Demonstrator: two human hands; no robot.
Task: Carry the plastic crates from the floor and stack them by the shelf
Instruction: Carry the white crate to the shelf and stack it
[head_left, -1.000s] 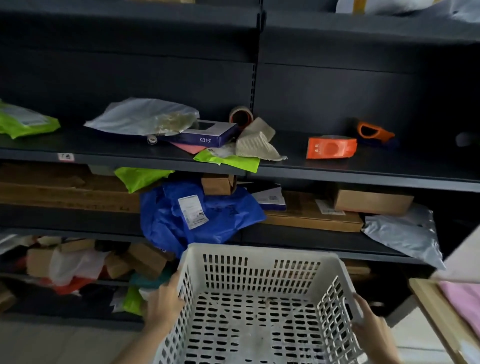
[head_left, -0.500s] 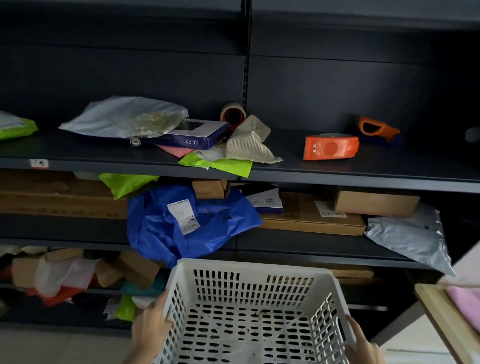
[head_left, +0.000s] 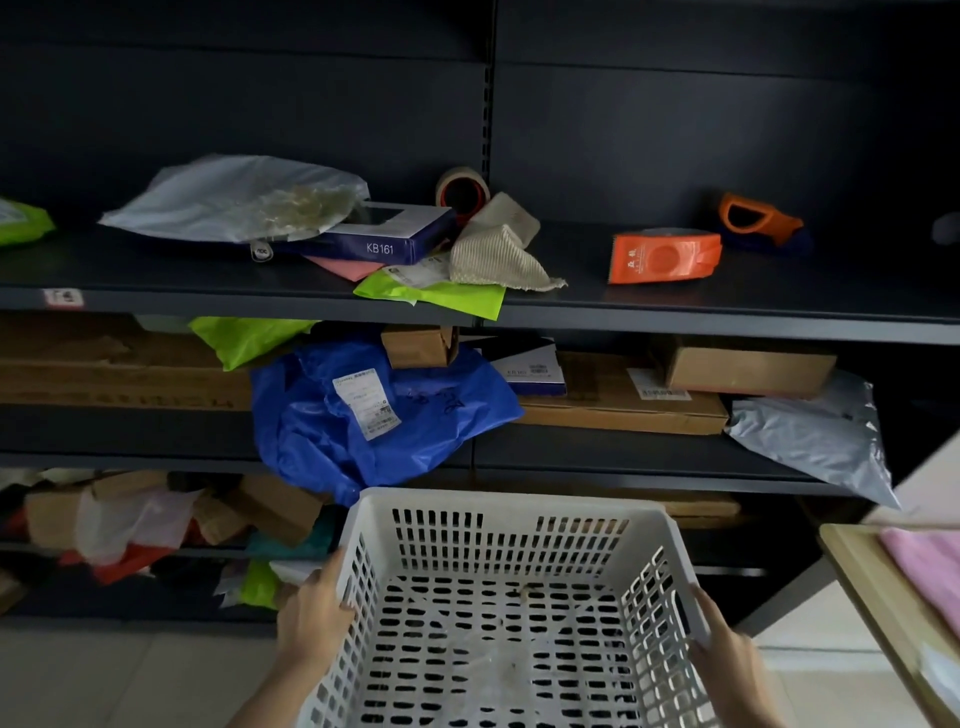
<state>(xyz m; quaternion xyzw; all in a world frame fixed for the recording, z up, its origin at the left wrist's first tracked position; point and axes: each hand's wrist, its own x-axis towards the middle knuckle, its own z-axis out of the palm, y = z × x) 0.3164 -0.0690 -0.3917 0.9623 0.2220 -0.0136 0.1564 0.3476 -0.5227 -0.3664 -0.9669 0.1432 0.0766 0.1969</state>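
Dark metal shelf (head_left: 675, 322) fills basically the whole view, three levels showing, pale tiled floor (head_left: 130, 675) at the bottom. Going from the left: top level has a bit of a lime green bag (head_left: 21, 223) at the edge, then a grey poly mailer (head_left: 218, 197) lying partly over a navy box marked KB161 (head_left: 384, 244), a tape roll (head_left: 462, 192) behind it, a beige mesh cloth (head_left: 498, 249) and another lime mailer (head_left: 436, 296) hanging a little over the shelf lip. Further right an orange pouch (head_left: 665, 257) and an orange-handled tape dispenser (head_left: 758, 223) near the back.

Middle level: long flat cardboard on the left, a big blue plastic bag (head_left: 363, 415) with a white label drooping over the edge, more cardboard boxes (head_left: 748, 371) to the right, and a silver mailer (head_left: 815, 441) sliding off the end. Bottom level on the left is a messy pile of small boxes and bags, can't really make out what's what.

Front and centre, the white plastic crate (head_left: 498, 519) is up off the floor, held in front of the lower shelves, nothing in it. Left hand (head_left: 311, 613) is clamped on the left rim, fingers curled over the edge. Right hand (head_left: 727, 654) is gripping the right rim the same way. Far right there's the corner of a light wooden table (head_left: 852, 571) with something pink on it.
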